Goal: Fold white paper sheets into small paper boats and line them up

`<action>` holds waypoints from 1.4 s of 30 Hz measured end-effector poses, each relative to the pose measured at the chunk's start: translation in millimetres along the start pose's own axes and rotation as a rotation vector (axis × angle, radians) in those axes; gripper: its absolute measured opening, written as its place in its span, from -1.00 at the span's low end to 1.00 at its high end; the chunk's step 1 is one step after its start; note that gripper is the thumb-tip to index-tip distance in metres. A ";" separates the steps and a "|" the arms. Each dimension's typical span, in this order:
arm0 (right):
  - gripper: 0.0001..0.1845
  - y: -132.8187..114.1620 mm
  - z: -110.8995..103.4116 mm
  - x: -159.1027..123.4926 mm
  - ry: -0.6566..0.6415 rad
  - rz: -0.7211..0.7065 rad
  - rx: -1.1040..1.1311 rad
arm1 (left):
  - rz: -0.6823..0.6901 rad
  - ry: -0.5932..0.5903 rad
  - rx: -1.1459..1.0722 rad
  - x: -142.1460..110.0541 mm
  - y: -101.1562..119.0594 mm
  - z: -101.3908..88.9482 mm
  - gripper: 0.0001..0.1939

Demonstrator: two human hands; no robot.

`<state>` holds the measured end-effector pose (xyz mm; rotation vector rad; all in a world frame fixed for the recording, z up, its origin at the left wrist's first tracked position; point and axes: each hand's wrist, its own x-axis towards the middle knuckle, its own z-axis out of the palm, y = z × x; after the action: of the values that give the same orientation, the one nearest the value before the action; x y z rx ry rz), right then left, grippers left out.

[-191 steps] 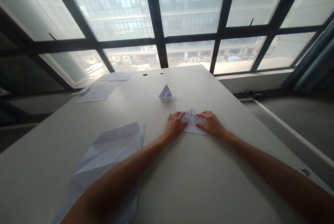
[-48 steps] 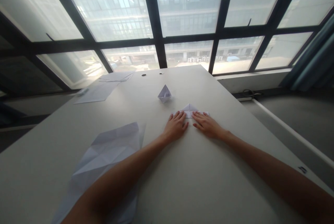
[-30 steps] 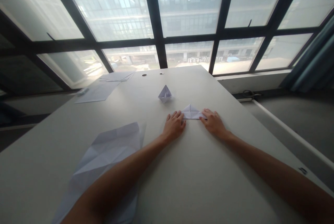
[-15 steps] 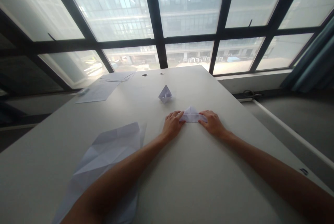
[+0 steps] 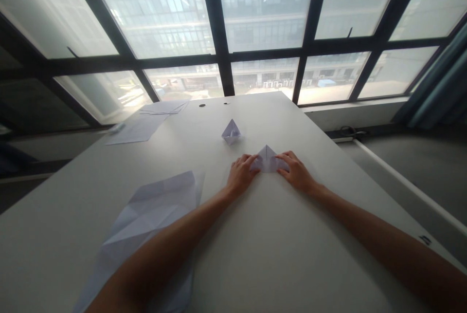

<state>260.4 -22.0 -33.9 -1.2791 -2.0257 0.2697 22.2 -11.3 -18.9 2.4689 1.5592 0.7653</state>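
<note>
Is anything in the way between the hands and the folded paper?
No, nothing visible: the left hand and right hand both touch the folded paper. The boat stands farther off, not between them.

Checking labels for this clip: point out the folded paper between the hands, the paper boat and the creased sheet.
Folded paper point(image 5: 267, 160), head view: middle of its exposed face.
Paper boat point(image 5: 231, 133), head view: around its middle.
Creased sheet point(image 5: 156, 208), head view: middle of its uncovered part.
</note>
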 end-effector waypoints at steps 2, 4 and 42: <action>-0.48 -1.5 -0.5 -0.3 0.008 -0.005 0.004 | 0.007 0.014 -0.017 -0.7 1.3 -1.5 -0.49; -0.47 -2.4 -1.0 -0.3 0.011 -0.013 0.009 | 0.012 0.024 -0.031 -1.2 2.4 -2.8 -0.46; -0.75 0.2 -7.7 3.0 0.113 0.013 0.071 | -0.032 0.101 -0.211 1.7 -5.3 4.8 -0.70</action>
<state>265.0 -20.9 -27.0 -1.2362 -1.8962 0.2671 20.8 -6.6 -24.4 2.2815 1.4613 1.0067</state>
